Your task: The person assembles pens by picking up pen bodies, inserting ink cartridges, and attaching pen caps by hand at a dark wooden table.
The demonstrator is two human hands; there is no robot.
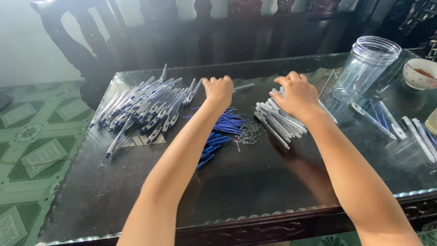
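Note:
My left hand (219, 89) reaches across the dark glass-topped table (255, 191), fingers curled shut, and seems to pinch a thin pen part that sticks out to its right. Below it lies a heap of blue ink refills (224, 127) beside a small cluster of metal springs (248, 133). My right hand (297, 94) rests palm down on a pile of white pen barrels (278, 119), fingers bent over them. A large pile of white-and-blue pens (143, 107) lies to the left of my left hand.
A clear plastic jar (364, 68) lies tilted at the back right. A few loose pens (400, 126) lie near the right edge, beside a white bowl (421, 74). Dark wooden chairs (205, 27) stand behind the table. Green patterned floor tiles (36, 136) show on the left.

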